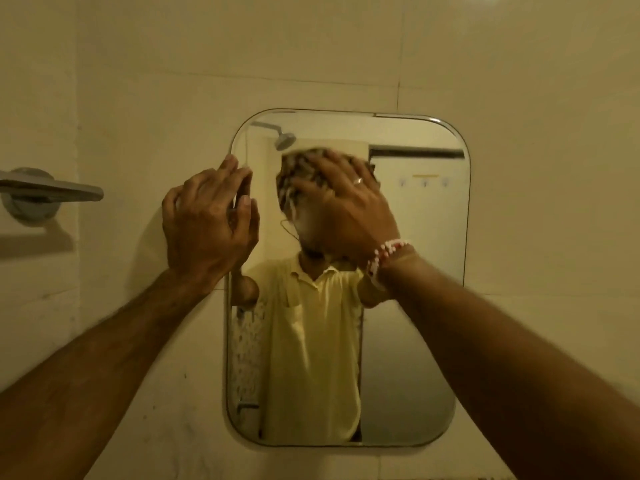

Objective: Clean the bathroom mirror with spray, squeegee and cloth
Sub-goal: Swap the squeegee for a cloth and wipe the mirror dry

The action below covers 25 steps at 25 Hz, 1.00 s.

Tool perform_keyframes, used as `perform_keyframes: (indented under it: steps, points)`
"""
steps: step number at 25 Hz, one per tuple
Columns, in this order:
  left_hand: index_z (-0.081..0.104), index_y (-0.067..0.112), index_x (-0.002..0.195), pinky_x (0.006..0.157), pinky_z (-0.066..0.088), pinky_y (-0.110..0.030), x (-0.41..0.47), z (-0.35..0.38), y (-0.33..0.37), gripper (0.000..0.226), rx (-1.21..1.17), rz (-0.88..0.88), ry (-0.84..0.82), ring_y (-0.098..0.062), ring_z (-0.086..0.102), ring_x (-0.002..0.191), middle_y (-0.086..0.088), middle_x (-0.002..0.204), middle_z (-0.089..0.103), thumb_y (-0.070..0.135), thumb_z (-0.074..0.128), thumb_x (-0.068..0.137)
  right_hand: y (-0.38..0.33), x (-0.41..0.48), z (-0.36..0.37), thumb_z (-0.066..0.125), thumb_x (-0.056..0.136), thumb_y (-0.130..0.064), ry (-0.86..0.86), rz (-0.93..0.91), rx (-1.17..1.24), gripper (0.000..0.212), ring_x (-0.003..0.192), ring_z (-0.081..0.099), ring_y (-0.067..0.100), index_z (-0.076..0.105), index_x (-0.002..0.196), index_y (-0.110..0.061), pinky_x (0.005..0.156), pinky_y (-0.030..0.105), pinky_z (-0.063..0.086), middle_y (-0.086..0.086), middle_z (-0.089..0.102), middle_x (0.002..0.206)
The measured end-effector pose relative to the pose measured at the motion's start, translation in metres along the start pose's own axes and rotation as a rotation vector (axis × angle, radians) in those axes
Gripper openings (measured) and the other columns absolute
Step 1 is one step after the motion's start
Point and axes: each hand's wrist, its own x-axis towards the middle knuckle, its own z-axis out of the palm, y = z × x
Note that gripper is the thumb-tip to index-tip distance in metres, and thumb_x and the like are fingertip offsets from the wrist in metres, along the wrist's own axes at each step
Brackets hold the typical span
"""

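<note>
Cream, faintly yellow-lit tiles (311,46) with thin pale joints surround a mirror (415,341) edged in a narrow silvery rim. A pale yellow collared shirt (311,341) fills the glass at 6 o'clock; a grey-silver shower head (285,140) shows at 11 o'clock and a dark horizontal bar (415,153) at 1 o'clock. A cloth (298,174) patterned in brown and white sits under the right hand (346,206), which wears a silver ring (358,181) and a red-and-white beaded bracelet (381,258). A grey metal fitting (41,192) hangs at 9 o'clock.
</note>
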Motion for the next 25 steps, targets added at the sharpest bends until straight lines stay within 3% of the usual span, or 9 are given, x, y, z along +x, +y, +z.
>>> perform_keyframes:
  steps: [2, 6, 13, 19, 25]
  points:
    - [0.052, 0.023, 0.150, 0.113, 0.034, -0.053, 0.000, 0.003, -0.001, 0.051, 0.000, 0.001, 0.013, -0.025, 0.048, 0.141, 0.002, 0.161, 0.047, 0.041, 0.040, 0.104, 0.001, 0.024, -0.004, 0.046, 0.097, -0.048, 0.055, 0.151, 0.009, 0.051, 0.150, 0.026, 0.036, 0.049, 0.146, -0.032, 0.123, 0.053, 0.016, 0.010, 0.037, 0.159]
    - [0.053, 0.024, 0.149, 0.111, 0.036, -0.053, -0.001, 0.003, -0.002, 0.049, -0.001, 0.010, 0.032, -0.025, 0.049, 0.139, 0.002, 0.160, 0.048, 0.038, 0.041, 0.104, 0.001, 0.021, -0.006, 0.046, 0.097, -0.050, 0.073, 0.245, -0.011, 0.052, 0.150, 0.025, 0.035, 0.047, 0.147, -0.034, 0.123, 0.055, 0.013, 0.009, 0.034, 0.161]
    - [0.051, 0.021, 0.152, 0.113, 0.033, -0.053, -0.001, -0.003, 0.000, 0.052, -0.008, 0.018, 0.007, -0.028, 0.048, 0.141, -0.003, 0.159, 0.049, 0.038, 0.041, 0.104, 0.082, -0.036, -0.040, 0.049, 0.091, -0.042, 0.182, 0.628, 0.039, 0.059, 0.151, 0.021, 0.034, 0.045, 0.149, -0.031, 0.121, 0.058, 0.018, 0.009, 0.028, 0.163]
    - [0.052, 0.020, 0.152, 0.112, 0.033, -0.052, 0.001, -0.006, 0.002, 0.053, -0.020, 0.020, -0.013, -0.028, 0.048, 0.141, -0.004, 0.160, 0.049, 0.037, 0.041, 0.103, 0.066, -0.078, -0.030, 0.053, 0.093, -0.035, 0.226, 0.627, 0.091, 0.056, 0.151, 0.021, 0.036, 0.046, 0.149, -0.027, 0.116, 0.058, 0.031, 0.013, 0.029, 0.162]
    - [0.052, 0.019, 0.152, 0.111, 0.035, -0.051, 0.002, -0.012, 0.003, 0.053, -0.027, 0.031, -0.048, -0.028, 0.050, 0.140, -0.004, 0.160, 0.048, 0.035, 0.042, 0.103, 0.011, -0.163, -0.011, 0.047, 0.090, -0.036, 0.183, 0.681, 0.067, 0.058, 0.150, 0.022, 0.038, 0.046, 0.148, -0.027, 0.114, 0.063, 0.032, 0.014, 0.032, 0.160]
